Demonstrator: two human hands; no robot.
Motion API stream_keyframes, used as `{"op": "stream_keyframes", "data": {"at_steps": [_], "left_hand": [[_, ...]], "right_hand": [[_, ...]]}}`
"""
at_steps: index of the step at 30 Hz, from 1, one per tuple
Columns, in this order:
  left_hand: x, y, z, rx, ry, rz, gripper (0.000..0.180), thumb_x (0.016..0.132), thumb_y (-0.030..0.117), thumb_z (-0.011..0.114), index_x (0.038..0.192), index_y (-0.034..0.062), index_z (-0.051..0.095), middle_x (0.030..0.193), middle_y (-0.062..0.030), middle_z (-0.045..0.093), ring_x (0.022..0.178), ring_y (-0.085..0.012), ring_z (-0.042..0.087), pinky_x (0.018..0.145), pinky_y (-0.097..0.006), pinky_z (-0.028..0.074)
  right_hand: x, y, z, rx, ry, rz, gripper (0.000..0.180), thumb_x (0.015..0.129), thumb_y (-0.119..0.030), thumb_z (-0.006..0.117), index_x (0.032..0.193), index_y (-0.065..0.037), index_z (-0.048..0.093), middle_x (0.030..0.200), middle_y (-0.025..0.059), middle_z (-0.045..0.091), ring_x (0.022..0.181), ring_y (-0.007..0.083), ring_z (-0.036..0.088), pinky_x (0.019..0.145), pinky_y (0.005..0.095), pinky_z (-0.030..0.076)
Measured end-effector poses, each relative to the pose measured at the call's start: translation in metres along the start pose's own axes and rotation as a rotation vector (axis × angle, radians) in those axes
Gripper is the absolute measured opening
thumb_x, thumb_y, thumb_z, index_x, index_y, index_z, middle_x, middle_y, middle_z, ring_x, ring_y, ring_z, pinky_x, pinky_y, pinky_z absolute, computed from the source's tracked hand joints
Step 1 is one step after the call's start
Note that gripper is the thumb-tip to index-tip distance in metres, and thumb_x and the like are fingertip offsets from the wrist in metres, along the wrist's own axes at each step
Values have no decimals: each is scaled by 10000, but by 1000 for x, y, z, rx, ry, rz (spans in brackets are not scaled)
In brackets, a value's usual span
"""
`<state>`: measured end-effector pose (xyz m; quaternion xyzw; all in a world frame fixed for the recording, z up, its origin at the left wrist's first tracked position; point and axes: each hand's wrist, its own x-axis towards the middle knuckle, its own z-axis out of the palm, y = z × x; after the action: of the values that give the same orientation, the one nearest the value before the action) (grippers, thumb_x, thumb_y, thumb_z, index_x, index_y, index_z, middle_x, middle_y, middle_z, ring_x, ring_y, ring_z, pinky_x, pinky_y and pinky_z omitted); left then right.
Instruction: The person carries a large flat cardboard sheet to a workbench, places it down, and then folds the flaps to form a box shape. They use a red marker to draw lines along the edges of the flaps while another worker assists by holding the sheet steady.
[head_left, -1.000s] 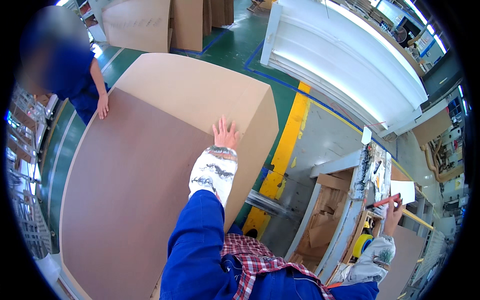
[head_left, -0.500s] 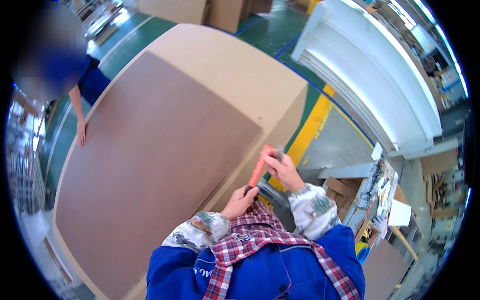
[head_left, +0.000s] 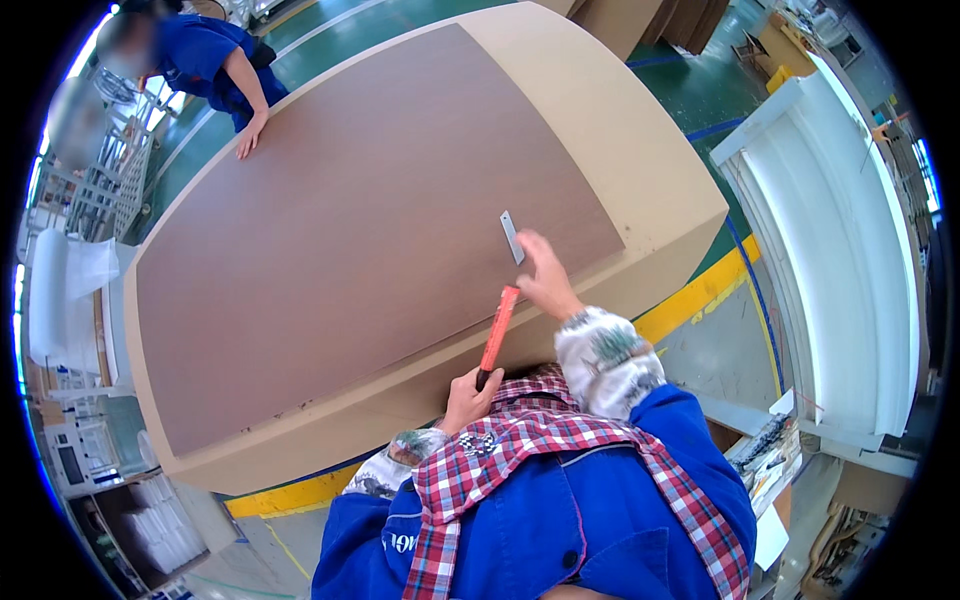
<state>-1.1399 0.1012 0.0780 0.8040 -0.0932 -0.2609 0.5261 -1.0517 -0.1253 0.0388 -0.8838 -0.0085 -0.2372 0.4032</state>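
Note:
My left hand (head_left: 468, 400) is closed round the black lower end of a red utility knife (head_left: 497, 335), which points up and away from me at the near edge of the board. My right hand (head_left: 547, 278) is just beyond the knife's upper end, thumb and fingers apart and slightly curled. Close to its fingertips, a flat silver blade-like strip (head_left: 511, 236) with a small hole near one end lies on the brown board (head_left: 370, 210). Whether the fingertips touch the strip is hard to tell. Beneath the brown board is a larger tan slab (head_left: 600, 140).
At the far left a person in blue (head_left: 215, 60) rests a hand on the board's edge. A long white curved panel (head_left: 820, 250) stands to the right. A cluttered work cart (head_left: 770, 450) is at my lower right. Yellow stripes (head_left: 690, 300) mark the floor.
My right hand has left the red knife and moved forward over the board. The silver strip now shows on the board. The view has shifted, showing more of the left side and the other person.

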Motion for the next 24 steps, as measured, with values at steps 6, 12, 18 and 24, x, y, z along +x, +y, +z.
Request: {"op": "stream_keyframes", "data": {"at_steps": [6, 12, 18, 24], "left_hand": [[20, 7, 34, 8, -224, 79, 273, 822, 251, 572, 803, -20, 585, 567, -195, 507, 493, -294, 507, 514, -374, 412], [33, 22, 53, 148, -529, 16, 289, 770, 241, 562, 733, -46, 558, 548, -165, 508, 503, -227, 510, 524, -377, 408], [44, 44, 47, -407, -1037, -389, 240, 739, 123, 586, 546, 106, 443, 508, 57, 370, 466, -49, 315, 452, -229, 237], [98, -8, -14, -373, -130, -436, 280, 807, 168, 569, 555, 148, 450, 500, 47, 408, 387, -63, 349, 343, -241, 217]], "right_hand": [[-64, -73, -70, 1127, -645, 538, 362, 781, -196, 621, 1089, -23, 544, 891, 30, 566, 811, 96, 521, 717, 262, 439], [-88, -80, -93, 810, -360, 778, 243, 855, -211, 557, 719, -25, 634, 618, 1, 574, 527, 49, 458, 509, 208, 380], [-86, -56, -131, 974, 128, 903, 324, 863, -253, 489, 654, -31, 599, 482, -20, 460, 353, 58, 357, 329, 198, 245], [-79, 18, -166, 803, 538, 951, 253, 869, -262, 562, 909, -19, 621, 632, 2, 551, 469, 60, 484, 381, 190, 365]]}}
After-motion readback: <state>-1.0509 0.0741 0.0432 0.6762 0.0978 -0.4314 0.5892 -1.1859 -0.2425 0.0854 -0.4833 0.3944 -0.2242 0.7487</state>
